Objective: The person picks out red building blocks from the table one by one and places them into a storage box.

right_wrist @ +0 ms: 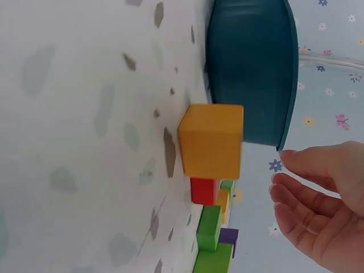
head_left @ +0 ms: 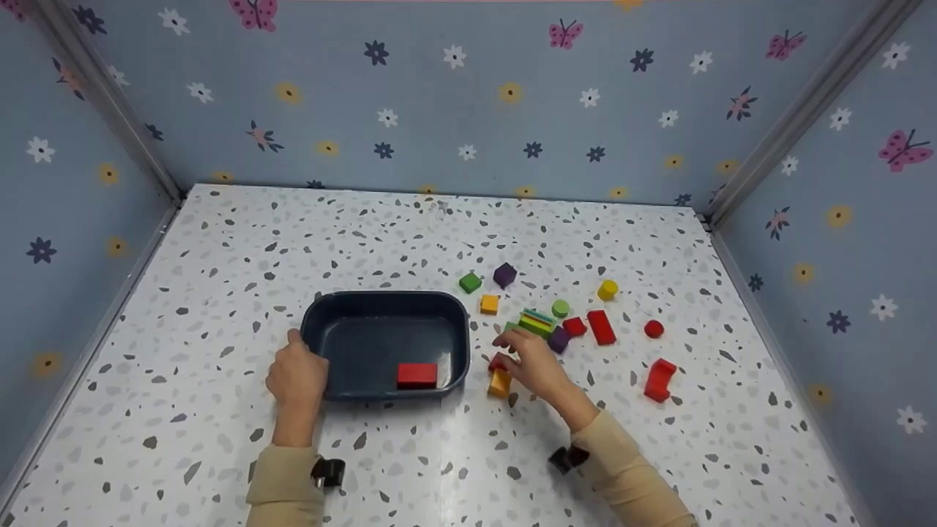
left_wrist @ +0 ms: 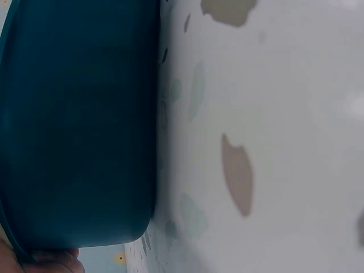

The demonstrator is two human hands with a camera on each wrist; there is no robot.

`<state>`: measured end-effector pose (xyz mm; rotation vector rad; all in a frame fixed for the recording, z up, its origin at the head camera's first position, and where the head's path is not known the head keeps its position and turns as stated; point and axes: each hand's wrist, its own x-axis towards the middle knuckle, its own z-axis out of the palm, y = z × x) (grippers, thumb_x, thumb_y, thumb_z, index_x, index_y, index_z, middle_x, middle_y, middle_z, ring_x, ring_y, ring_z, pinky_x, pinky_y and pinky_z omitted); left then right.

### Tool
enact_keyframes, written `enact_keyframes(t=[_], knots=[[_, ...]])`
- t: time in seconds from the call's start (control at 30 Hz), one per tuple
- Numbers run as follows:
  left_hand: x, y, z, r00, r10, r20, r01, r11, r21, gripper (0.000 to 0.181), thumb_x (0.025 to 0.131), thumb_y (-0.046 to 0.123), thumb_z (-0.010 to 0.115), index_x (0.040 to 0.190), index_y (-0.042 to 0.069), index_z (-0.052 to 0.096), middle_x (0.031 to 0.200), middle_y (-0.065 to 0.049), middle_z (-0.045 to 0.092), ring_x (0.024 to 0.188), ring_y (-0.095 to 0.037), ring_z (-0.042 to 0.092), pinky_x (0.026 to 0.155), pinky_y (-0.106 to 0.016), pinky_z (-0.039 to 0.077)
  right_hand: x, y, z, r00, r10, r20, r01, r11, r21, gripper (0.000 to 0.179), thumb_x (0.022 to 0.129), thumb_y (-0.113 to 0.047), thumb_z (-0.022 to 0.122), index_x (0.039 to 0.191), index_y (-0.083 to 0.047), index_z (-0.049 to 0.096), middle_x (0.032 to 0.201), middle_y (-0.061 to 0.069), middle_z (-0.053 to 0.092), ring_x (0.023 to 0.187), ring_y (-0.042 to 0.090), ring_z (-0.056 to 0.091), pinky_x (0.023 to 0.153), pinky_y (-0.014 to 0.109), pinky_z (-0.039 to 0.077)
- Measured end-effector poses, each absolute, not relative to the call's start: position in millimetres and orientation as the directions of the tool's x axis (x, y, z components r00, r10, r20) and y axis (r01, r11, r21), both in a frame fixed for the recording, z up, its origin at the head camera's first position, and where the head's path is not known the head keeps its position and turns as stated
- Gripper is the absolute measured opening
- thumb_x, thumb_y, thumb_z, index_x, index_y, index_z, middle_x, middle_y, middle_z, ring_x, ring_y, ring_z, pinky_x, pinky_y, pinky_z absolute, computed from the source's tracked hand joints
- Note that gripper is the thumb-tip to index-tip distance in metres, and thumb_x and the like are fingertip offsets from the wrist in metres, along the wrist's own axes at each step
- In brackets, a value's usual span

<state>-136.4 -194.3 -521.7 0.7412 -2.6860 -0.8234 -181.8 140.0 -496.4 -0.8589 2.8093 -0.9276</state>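
My left hand (head_left: 299,372) grips the left end of a dark blue tub (head_left: 366,340). In the left wrist view its curled fingers (left_wrist: 54,263) show at the tub's rim. A red rectangular block (head_left: 416,375) lies inside, by the near wall. Right of the tub, my right hand (head_left: 540,364) hovers over an orange block (head_left: 500,383) and a small red block (right_wrist: 203,190) just behind it. The right wrist view shows thumb and fingers apart, holding nothing. Near that hand are a green block (head_left: 536,323) and a purple block (head_left: 558,339).
Farther back lie a green cube (head_left: 471,282), a purple block (head_left: 505,275) and a yellow-orange cube (head_left: 490,304). To the right are a yellow cylinder (head_left: 607,290), a red oblong block (head_left: 602,327), a red round piece (head_left: 654,329) and a red arch block (head_left: 660,380). Patterned walls surround the speckled table.
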Motion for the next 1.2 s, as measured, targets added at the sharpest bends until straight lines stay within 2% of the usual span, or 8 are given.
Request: enact_keyframes(t=[0.3,0.6,0.7,0.9,1.2], knots=[[-135.6,-194.0,-521.8,-0.844,-0.531,0.072,-0.397,0.710,0.581,0.026,0.073,0.002,0.051,0.098,-0.003,0.045,0.079,-0.034,0.056,0.066,-0.049,0.055,0.049,-0.053,0.038,-188.3,148.8,-504.8,-0.858,-0.512,-0.032,-0.430,0.752,-0.500,0.035,0.073,0.007,0.062,0.106,-0.004,0.059,0.105,0.007,0.056,0.094,0.019,0.055,0.082,0.032,0.043],[-135.0,-193.5,-521.3,-0.839,-0.540,0.068,-0.405,0.704,0.584,0.025,0.073,0.002,0.050,0.097,-0.002,0.044,0.080,-0.034,0.056,0.067,-0.050,0.054,0.050,-0.054,0.037,-193.6,148.7,-510.7,-0.819,-0.572,-0.041,-0.487,0.732,-0.475,0.039,0.072,0.010,0.062,0.109,-0.004,0.058,0.108,0.007,0.054,0.099,0.021,0.054,0.086,0.033,0.042],[-135.1,-193.7,-521.2,-0.838,-0.541,0.071,-0.406,0.705,0.581,0.025,0.073,0.003,0.051,0.097,-0.002,0.044,0.080,-0.034,0.056,0.067,-0.050,0.054,0.051,-0.054,0.038,-194.0,147.7,-510.6,-0.797,-0.602,-0.037,-0.525,0.722,-0.451,0.045,0.070,0.012,0.061,0.111,-0.004,0.058,0.109,0.007,0.055,0.102,0.021,0.052,0.088,0.034,0.040],[-135.6,-193.8,-520.8,-0.844,-0.529,0.092,-0.383,0.713,0.588,0.028,0.071,0.000,0.054,0.098,-0.004,0.046,0.078,-0.034,0.056,0.065,-0.050,0.055,0.050,-0.054,0.038,-196.9,146.3,-510.7,-0.709,-0.705,0.008,-0.653,0.653,-0.384,0.047,0.067,0.018,0.056,0.110,-0.003,0.060,0.109,0.010,0.057,0.104,0.023,0.052,0.090,0.034,0.038],[-135.7,-194.5,-521.5,-0.845,-0.529,0.078,-0.391,0.711,0.585,0.030,0.072,0.001,0.053,0.101,-0.004,0.046,0.079,-0.034,0.056,0.066,-0.050,0.055,0.049,-0.053,0.038,-200.3,147.2,-512.9,-0.667,-0.737,-0.111,-0.633,0.638,-0.438,0.047,0.072,0.016,0.054,0.112,-0.006,0.060,0.111,0.007,0.058,0.105,0.021,0.052,0.090,0.033,0.038]])
